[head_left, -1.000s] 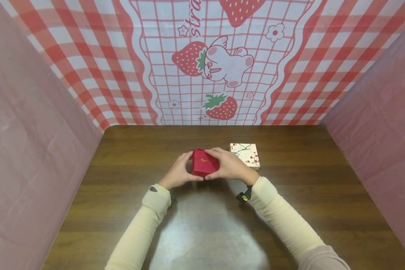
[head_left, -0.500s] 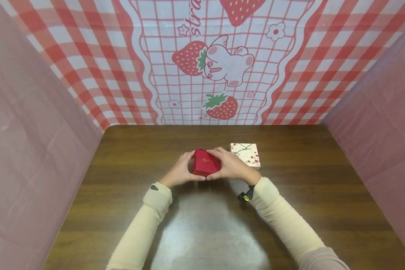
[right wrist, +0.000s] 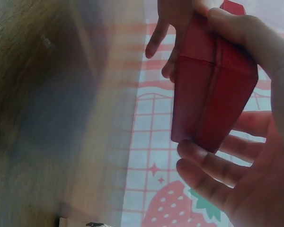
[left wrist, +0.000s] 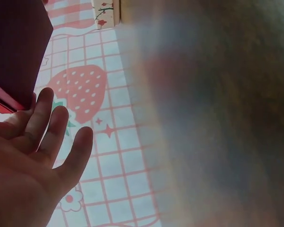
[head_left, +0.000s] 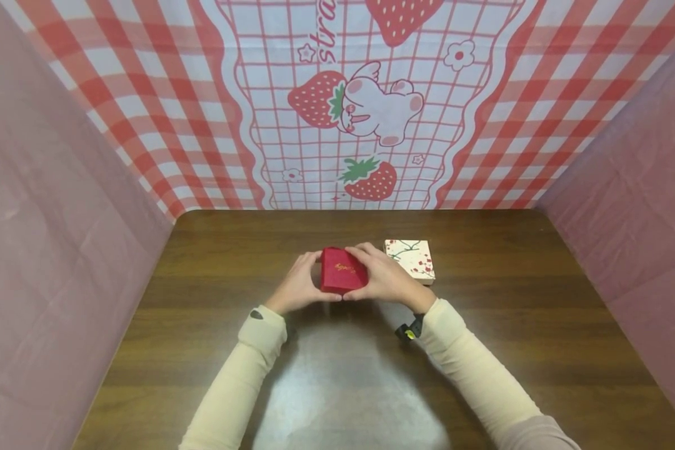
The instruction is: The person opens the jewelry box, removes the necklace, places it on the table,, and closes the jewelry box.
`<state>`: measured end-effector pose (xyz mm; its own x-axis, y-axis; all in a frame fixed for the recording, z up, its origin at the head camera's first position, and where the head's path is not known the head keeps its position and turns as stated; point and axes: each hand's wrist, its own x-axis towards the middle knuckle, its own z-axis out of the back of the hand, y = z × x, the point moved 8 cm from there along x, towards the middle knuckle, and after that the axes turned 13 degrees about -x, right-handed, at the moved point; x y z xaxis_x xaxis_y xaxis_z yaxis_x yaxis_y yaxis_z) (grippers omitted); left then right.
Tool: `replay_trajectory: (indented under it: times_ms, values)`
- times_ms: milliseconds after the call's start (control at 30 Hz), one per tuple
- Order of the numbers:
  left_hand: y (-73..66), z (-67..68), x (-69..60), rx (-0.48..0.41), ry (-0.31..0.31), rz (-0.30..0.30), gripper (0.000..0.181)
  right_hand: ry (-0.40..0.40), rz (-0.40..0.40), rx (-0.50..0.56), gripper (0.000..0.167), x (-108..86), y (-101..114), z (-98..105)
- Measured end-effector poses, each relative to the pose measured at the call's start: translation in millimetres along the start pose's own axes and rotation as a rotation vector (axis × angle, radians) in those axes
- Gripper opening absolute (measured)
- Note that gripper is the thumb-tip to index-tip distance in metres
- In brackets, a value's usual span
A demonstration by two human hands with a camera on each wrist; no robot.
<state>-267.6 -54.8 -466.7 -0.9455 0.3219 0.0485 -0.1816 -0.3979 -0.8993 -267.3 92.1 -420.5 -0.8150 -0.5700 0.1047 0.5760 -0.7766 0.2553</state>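
A small red box with gold lettering on its upper face is held between both hands, clear of the tabletop. My left hand grips its left side, thumb at the near edge and fingers at the far edge. On the other side my right hand holds it the same way, the two thumb tips nearly meeting. In the right wrist view a seam runs round the sides of the red box; the halves look closed together. The left wrist view shows its dark flat face, with several left fingers spread below it.
A cream box with a red blossom and branch print lies on the wooden table, just behind the right hand. A strawberry-print cloth hangs at the back edge. Pink cloth walls stand at both sides.
The red box has turned and tilted slightly in the hands, shifting a little right and then back left. Both hands keep their grip, and the cream box stays put.
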Motion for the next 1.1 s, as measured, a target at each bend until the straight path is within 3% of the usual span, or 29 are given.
replay_trajectory:
  times_ms: [333, 467, 667, 1100]
  values:
    - [-9.0, 3.2, -3.2, -0.031, 0.003, -0.012, 0.087, -0.013, 0.016, 0.046, 0.094, -5.5, 1.6, 7.7]
    - [-9.0, 1.2, -4.4, -0.06, 0.031, -0.007, 0.089, 0.04, 0.011, 0.122, 0.089, -6.2, -1.5, 10.1]
    - [-4.4, -2.7, -4.6, -0.035, 0.072, 0.016, 0.093, 0.123, -0.049, 0.258, 0.081, -8.8, -12.4, 10.2]
    - [-8.8, 0.1, -3.8, -0.016, 0.031, -0.01, 0.091, -0.008, -0.062, 0.225, 0.083, -9.8, -15.1, 21.5]
